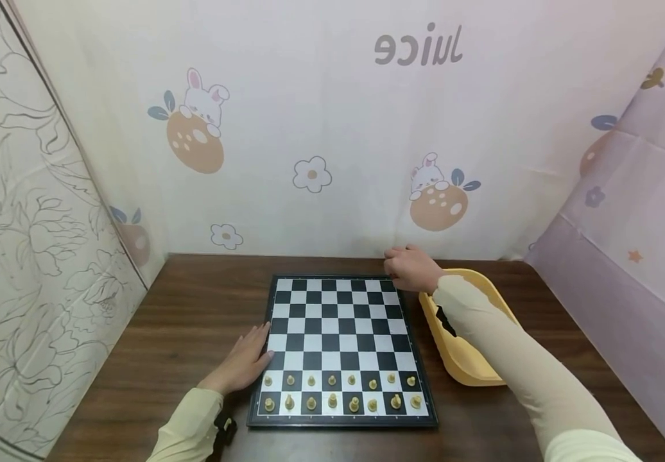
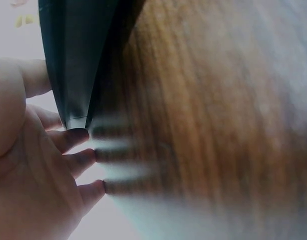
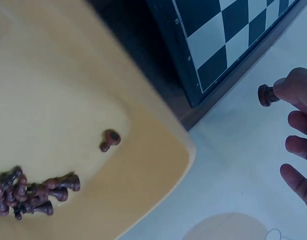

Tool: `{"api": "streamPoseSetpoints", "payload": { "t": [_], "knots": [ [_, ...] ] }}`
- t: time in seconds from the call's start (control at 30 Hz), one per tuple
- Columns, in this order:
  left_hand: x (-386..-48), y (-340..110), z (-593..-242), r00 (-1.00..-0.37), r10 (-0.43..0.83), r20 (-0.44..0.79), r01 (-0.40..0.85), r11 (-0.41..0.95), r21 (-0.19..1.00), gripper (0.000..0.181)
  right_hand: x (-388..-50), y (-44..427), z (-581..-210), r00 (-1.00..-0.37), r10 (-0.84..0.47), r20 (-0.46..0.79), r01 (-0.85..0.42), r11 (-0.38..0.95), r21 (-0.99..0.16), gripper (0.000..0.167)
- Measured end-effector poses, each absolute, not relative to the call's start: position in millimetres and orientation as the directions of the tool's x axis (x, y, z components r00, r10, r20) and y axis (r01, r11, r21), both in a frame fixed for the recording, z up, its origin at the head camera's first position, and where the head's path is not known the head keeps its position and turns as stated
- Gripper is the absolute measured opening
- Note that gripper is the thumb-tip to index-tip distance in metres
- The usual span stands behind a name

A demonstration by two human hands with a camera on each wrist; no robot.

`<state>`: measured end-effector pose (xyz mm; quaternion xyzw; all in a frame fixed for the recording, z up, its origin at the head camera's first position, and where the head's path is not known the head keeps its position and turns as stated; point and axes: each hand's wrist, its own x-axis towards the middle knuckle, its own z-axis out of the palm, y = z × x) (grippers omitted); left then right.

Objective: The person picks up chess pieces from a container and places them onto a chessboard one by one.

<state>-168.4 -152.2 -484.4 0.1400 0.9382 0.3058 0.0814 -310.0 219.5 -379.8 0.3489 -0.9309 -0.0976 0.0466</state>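
The chessboard lies flat, with light gold pieces in two rows along its near edge. My left hand rests at the board's left edge, thumb over the rim; in the left wrist view the fingers of that hand lie along the dark board side. Over the board's far right corner is my right hand. The right wrist view shows that hand pinching a dark brown chess piece between thumb and finger, its base facing outward.
A yellow tray stands to the right of the board, under my right forearm. Several dark brown pieces lie inside it, with one apart from the group. A patterned cloth hangs behind the wooden table.
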Motion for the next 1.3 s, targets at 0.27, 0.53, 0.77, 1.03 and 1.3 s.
{"api": "streamPoseSetpoints", "payload": {
  "t": [0.27,0.53,0.77,1.03,1.3],
  "knots": [
    [-170,-153,-481,-0.948,0.309,-0.072,0.206,0.772,0.602,0.061,-319,208,-385,-0.772,-0.635,0.013,-0.621,0.759,0.196,0.009],
    [-170,-154,-482,-0.948,0.310,-0.066,0.212,0.775,0.595,0.060,-327,200,-394,-0.781,-0.623,0.026,-0.614,0.776,0.142,0.010],
    [-171,-154,-485,-0.950,0.303,-0.076,0.201,0.780,0.593,0.060,-331,196,-405,-0.784,-0.620,0.023,-0.614,0.781,0.117,0.011],
    [-171,-154,-485,-0.950,0.302,-0.081,0.196,0.777,0.599,0.061,-335,195,-413,-0.796,-0.604,0.025,-0.602,0.796,0.064,0.012],
    [-171,-154,-486,-0.950,0.304,-0.078,0.200,0.778,0.595,0.060,-337,198,-418,-0.798,-0.602,0.026,-0.600,0.798,0.050,0.012]
  ]
}}
